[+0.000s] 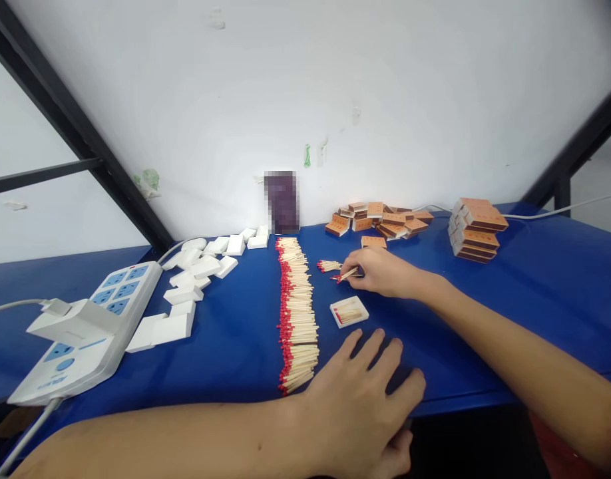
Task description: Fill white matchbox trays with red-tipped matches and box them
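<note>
My right hand (383, 271) pinches a few matches (349, 273) between thumb and fingertips, low over the blue tabletop. Just left of those fingers lies a small bunch of red-tipped matches (329, 265). Nearer to me sits a white matchbox tray (349, 311) with some matches in it. My left hand (363, 399) lies at the table's front edge, palm down with fingers spread and nothing visible in it. Beside it a long row of matches (300, 313) runs from front to back, red heads on the left.
White matchbox trays (205, 267) lie scattered on the left, beside a white power strip (103, 313) with cables. Orange matchbox sleeves (375, 211) are heaped along the wall. Stacked matchboxes (478, 226) stand farther right. A pixelated dark rectangle (282, 203) leans against the wall.
</note>
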The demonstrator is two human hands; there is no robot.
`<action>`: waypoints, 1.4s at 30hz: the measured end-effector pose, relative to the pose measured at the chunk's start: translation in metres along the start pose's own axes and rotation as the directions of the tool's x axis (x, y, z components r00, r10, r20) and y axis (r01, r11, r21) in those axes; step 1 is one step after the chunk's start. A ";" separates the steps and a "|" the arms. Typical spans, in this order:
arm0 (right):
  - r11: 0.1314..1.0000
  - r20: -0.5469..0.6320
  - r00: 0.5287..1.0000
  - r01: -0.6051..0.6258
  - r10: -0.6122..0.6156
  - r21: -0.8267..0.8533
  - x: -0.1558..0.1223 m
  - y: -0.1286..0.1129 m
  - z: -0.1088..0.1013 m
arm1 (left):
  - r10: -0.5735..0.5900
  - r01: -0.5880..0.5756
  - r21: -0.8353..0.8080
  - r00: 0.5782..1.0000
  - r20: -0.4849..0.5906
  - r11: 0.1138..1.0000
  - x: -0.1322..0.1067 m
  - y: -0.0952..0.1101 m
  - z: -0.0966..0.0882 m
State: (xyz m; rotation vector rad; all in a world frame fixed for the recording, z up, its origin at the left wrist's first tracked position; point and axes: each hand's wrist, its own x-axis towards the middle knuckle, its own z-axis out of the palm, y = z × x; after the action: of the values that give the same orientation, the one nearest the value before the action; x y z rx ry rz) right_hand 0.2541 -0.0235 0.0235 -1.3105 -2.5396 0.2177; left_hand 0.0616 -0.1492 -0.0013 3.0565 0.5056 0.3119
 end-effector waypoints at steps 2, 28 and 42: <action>1.000 -0.022 1.000 -0.009 0.009 0.000 0.001 -0.003 0.001 | -0.002 0.002 0.001 1.000 0.001 1.000 0.001 0.000 0.000; 0.995 -0.035 0.997 -0.061 0.063 0.073 0.005 -0.011 0.009 | -0.007 0.007 -0.010 1.000 0.003 1.000 0.001 0.000 0.000; 0.918 0.193 0.975 0.026 -0.110 0.395 -0.016 -0.036 -0.024 | 0.005 -0.005 0.008 1.000 -0.022 1.000 0.000 0.000 -0.001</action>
State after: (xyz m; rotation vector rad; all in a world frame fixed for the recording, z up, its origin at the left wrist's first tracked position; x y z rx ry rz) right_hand 0.2421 -0.0570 0.0525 -1.0878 -2.5229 0.8447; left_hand 0.0615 -0.1488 -0.0007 3.0659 0.5017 0.3449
